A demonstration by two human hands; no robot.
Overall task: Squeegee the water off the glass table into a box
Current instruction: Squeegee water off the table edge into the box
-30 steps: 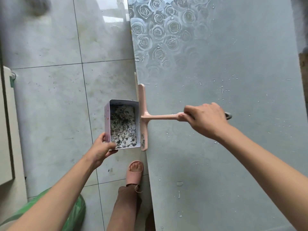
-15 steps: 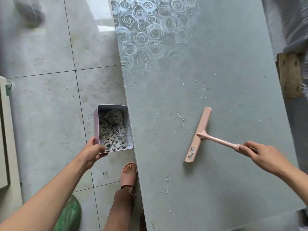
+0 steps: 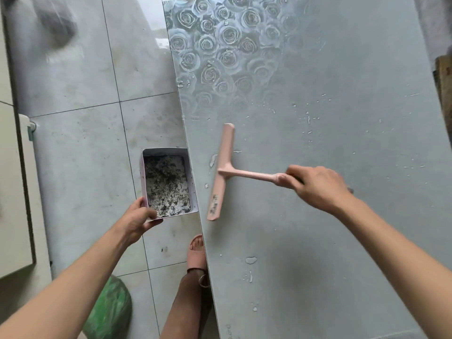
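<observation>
A pink squeegee (image 3: pixel 221 172) lies blade-down on the grey glass table (image 3: pixel 318 241), its blade a short way in from the table's left edge. My right hand (image 3: pixel 318 188) grips the end of its handle. My left hand (image 3: pixel 137 218) holds the near corner of a small white box (image 3: pixel 192 182) against the table's left edge, beside the blade. The box holds wet, dark-speckled grit. Small water drops (image 3: pixel 250 260) dot the glass near the blade and further along the table.
A rose pattern (image 3: pixel 220 45) covers the table's far left part. My foot in a pink sandal (image 3: pixel 197 255) stands on the tiled floor (image 3: pixel 80 155) by the table edge. A green bag (image 3: pixel 110 311) lies near my left arm. A white cabinet (image 3: pixel 12 192) stands at the left.
My right hand has swept the squeegee from the table's middle back leftwards to near the edge by the box. The left hand still holds the box at the edge.
</observation>
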